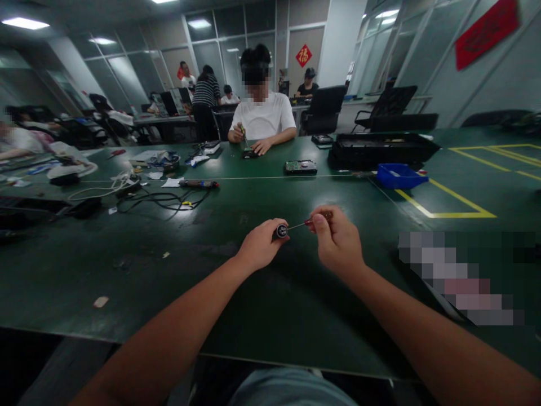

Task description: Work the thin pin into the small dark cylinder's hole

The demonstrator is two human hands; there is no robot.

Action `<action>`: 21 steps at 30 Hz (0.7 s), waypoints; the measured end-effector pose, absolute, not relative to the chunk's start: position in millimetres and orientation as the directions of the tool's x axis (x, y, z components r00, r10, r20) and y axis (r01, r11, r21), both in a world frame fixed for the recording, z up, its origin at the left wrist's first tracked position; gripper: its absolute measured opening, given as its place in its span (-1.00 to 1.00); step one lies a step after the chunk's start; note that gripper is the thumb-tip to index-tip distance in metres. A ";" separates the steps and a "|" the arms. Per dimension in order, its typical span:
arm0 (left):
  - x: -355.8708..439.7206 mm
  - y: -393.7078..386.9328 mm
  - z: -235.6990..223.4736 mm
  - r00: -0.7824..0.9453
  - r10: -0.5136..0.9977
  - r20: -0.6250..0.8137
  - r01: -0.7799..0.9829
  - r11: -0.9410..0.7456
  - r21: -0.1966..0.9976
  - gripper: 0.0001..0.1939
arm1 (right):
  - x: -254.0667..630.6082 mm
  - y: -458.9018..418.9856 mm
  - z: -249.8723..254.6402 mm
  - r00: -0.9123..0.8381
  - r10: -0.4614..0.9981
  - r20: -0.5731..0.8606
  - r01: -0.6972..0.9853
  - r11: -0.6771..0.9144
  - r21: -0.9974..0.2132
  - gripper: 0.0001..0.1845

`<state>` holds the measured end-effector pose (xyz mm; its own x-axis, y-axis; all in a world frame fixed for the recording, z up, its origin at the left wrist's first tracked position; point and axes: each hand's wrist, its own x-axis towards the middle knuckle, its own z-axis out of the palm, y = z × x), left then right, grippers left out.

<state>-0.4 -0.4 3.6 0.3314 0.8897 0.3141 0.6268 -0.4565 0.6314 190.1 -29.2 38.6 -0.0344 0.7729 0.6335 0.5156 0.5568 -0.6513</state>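
Note:
Above the green table (pixel 296 327), my left hand (pixel 258 243) is wrapped around a dark cylindrical piece (pixel 282 230) whose round end has a silvery ring. What kind of part it is I cannot make out, and its body is mostly hidden in the fingers. My right hand (pixel 338 237) grips the reddish handle of a thin screwdriver (pixel 311 221). The screwdriver's metal shaft points left to the round end of the piece; whether the tip touches it is too small to tell.
A hard drive (pixel 301 167) lies ahead, near a long black tray (pixel 380 151) and a blue bin (pixel 400 176). Cables (pixel 160 202) and a pen-shaped tool (pixel 198 184) lie left. Across the table a person (pixel 264 118) works with a screwdriver. A blurred-out object (pixel 460 282) lies right.

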 end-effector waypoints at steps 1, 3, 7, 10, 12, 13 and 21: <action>-0.7 -0.1 2.7 0.333 0.889 0.316 0.627 -0.458 0.630 -0.73 | 190.0 -30.0 39.2 -0.051 0.768 0.638 0.532 0.562 -0.634 -0.84; -1.3 0.4 1.0 0.338 0.885 0.320 0.627 -0.465 0.625 -0.72 | 189.7 -31.0 40.8 -0.081 0.760 0.645 0.559 0.570 -0.602 -0.85; -2.7 1.1 -2.0 0.351 0.879 0.322 0.637 -0.476 0.606 -0.69 | 190.4 -30.5 44.2 -0.207 0.743 0.636 0.619 0.603 -0.503 -0.86; -3.7 1.4 -3.0 0.360 0.884 0.299 0.659 -0.468 0.589 -0.65 | 190.9 -29.9 45.9 -0.319 0.737 0.595 0.632 0.634 -0.446 -0.86; -4.1 1.7 -3.2 0.358 0.890 0.282 0.676 -0.455 0.579 -0.63 | 190.5 -30.0 46.1 -0.339 0.741 0.579 0.639 0.634 -0.436 -0.85; -4.2 1.9 -3.3 0.355 0.893 0.276 0.682 -0.449 0.577 -0.63 | 190.2 -29.9 45.9 -0.337 0.746 0.574 0.647 0.626 -0.435 -0.85; -3.1 2.4 -3.0 0.354 0.899 0.258 0.700 -0.438 0.563 -0.64 | 190.4 -27.3 44.0 -0.270 0.760 0.591 0.692 0.580 -0.429 -0.83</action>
